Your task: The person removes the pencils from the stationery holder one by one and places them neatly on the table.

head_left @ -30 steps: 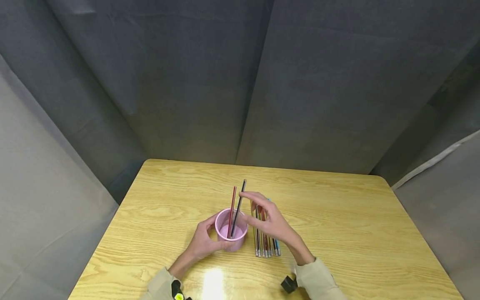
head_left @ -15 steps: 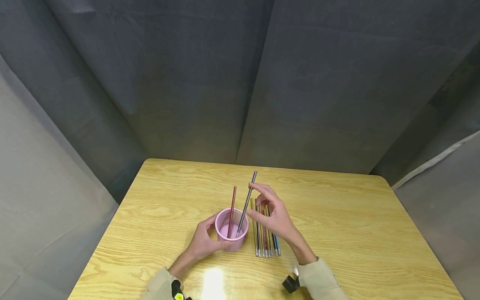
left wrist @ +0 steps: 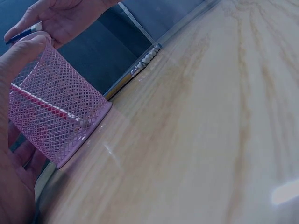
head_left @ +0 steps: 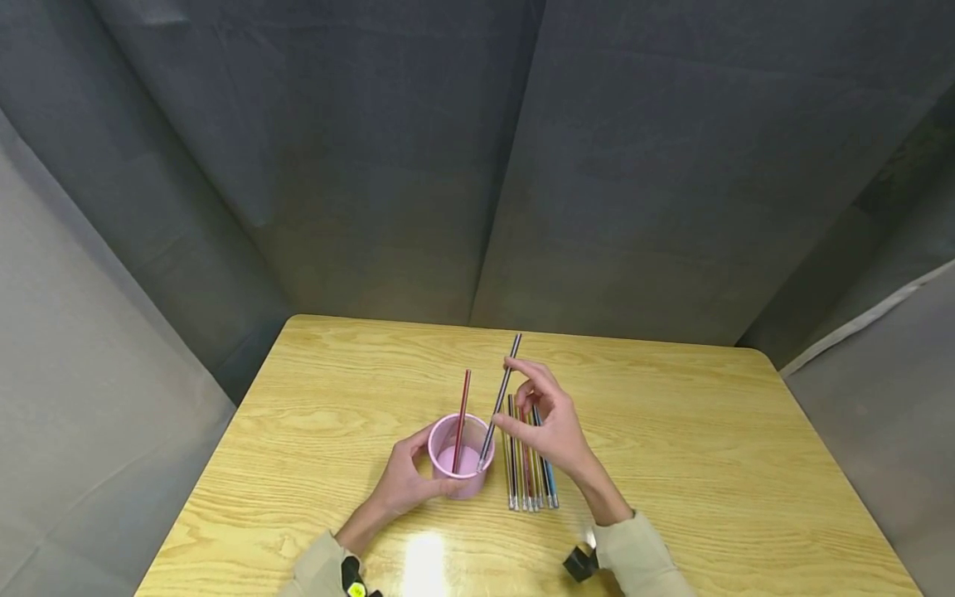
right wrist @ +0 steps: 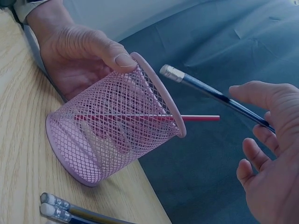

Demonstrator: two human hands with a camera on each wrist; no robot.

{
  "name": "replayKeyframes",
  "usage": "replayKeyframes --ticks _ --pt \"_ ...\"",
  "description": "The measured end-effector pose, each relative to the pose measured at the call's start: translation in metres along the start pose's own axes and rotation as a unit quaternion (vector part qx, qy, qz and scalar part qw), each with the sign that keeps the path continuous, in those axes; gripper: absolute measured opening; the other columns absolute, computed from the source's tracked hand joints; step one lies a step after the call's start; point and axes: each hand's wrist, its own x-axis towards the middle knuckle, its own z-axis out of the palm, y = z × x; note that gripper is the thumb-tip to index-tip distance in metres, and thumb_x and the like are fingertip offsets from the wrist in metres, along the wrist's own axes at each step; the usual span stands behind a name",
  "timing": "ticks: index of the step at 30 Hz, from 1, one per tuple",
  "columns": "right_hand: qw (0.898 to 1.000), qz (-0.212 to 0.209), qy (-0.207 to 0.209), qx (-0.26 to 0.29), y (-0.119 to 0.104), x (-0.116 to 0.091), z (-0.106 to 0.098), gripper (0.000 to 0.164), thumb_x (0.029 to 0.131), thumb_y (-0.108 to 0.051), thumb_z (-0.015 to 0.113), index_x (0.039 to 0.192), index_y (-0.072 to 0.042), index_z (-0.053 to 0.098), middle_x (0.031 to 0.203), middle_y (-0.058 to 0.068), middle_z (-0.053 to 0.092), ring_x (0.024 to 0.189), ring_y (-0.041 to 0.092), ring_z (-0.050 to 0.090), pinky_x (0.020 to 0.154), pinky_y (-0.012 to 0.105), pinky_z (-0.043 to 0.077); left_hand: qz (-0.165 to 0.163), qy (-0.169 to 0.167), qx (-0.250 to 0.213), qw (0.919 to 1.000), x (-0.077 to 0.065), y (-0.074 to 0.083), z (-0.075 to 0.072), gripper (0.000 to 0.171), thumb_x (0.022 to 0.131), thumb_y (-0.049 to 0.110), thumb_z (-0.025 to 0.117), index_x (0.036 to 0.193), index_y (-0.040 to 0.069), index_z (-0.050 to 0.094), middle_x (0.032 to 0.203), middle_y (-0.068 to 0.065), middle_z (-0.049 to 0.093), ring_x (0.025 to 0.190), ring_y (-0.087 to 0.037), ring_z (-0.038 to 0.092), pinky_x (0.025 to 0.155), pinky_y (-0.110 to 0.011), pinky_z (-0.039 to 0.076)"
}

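My left hand [head_left: 403, 481] grips a pink mesh pencil cup [right wrist: 112, 126] standing on the table, thumb near its rim. A red pencil [head_left: 462, 406] leans inside, its upper part sticking out past the rim. Between thumb and fingers, my right hand [head_left: 552, 423] pinches a dark pencil [right wrist: 205, 88], tilted, eraser end down. In the right wrist view that eraser end is just outside the cup's mouth; in the head view it overlaps the cup's right side. The left wrist view shows the red pencil through the mesh.
Right of the cup, several pencils [head_left: 512, 464] lie side by side on the wooden table [head_left: 709, 464], eraser ends toward me. Grey curtains [head_left: 373, 166] hang behind the table and at both sides.
My right hand has drawn the dark pencil up and to the right, from inside the cup to its rim. The left hand, cup and red pencil have stayed put.
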Motion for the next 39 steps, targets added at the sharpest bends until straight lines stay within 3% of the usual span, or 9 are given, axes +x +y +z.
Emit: replayKeyframes --ticks 4,10,14,20,28,33,39 --pt "1.0 0.001 0.005 0.012 0.0 0.0 -0.001 0.08 0.077 0.013 0.084 0.15 -0.001 0.053 0.119 0.009 0.056 0.079 0.036 0.049 0.067 0.028 0.049 0.001 -0.001 -0.005 1.0 0.0 0.001 0.0 0.085 0.075 0.009 0.093 0.147 -0.006 0.051 0.138 -0.026 0.064 0.124 -0.048 0.061 0.111 -0.049 0.05" --pt "1.0 0.013 0.001 0.016 -0.003 0.0 -0.004 0.08 0.077 0.012 0.085 0.149 -0.004 0.054 0.124 0.006 0.057 0.081 0.034 0.05 0.07 0.022 0.047 0.001 -0.001 -0.012 0.9999 0.0 0.002 0.0 0.085 0.075 0.01 0.093 0.149 -0.001 0.052 0.139 -0.023 0.065 0.125 -0.049 0.06 0.112 -0.053 0.048" --pt "1.0 0.018 -0.001 0.006 -0.002 -0.001 -0.007 0.081 0.076 0.011 0.086 0.149 -0.005 0.055 0.116 0.007 0.057 0.08 0.033 0.051 0.07 0.02 0.046 -0.007 -0.001 -0.009 0.9999 0.0 0.001 0.0 0.084 0.075 0.011 0.093 0.149 0.002 0.053 0.14 -0.019 0.065 0.128 -0.044 0.061 0.115 -0.049 0.047" --pt "0.999 0.03 -0.012 -0.011 0.002 -0.006 -0.014 0.081 0.078 0.008 0.087 0.15 -0.008 0.054 0.126 0.007 0.056 0.081 0.034 0.05 0.071 0.018 0.045 -0.009 0.001 -0.005 0.9999 -0.001 0.001 0.001 0.083 0.075 0.011 0.093 0.149 0.003 0.055 0.14 -0.016 0.066 0.129 -0.038 0.061 0.115 -0.043 0.047" --pt "0.998 0.048 -0.029 -0.03 0.011 -0.016 -0.032 0.081 0.079 0.007 0.086 0.151 -0.008 0.053 0.136 0.011 0.054 0.081 0.032 0.048 0.067 0.032 0.045 -0.019 0.004 -0.001 0.9998 0.0 0.004 0.001 0.084 0.074 0.011 0.093 0.148 0.0 0.055 0.141 -0.016 0.066 0.13 -0.04 0.06 0.116 -0.043 0.046" --pt "0.996 0.063 -0.039 -0.042 0.017 -0.022 -0.04 0.082 0.079 0.004 0.088 0.151 -0.009 0.053 0.13 0.01 0.054 0.079 0.036 0.046 0.065 0.031 0.045 -0.002 0.008 0.004 1.0 0.001 0.001 0.001 0.083 0.075 0.009 0.092 0.148 -0.003 0.053 0.14 -0.022 0.064 0.128 -0.045 0.06 0.113 -0.052 0.047" --pt "0.994 0.072 -0.044 -0.063 0.025 -0.028 -0.047 0.081 0.079 0.001 0.09 0.151 -0.009 0.053 0.122 0.007 0.054 0.078 0.036 0.048 0.062 0.036 0.045 0.003 0.015 -0.003 0.9999 0.0 0.0 0.001 0.083 0.075 0.008 0.092 0.148 -0.002 0.054 0.14 -0.023 0.064 0.126 -0.047 0.06 0.112 -0.055 0.047"
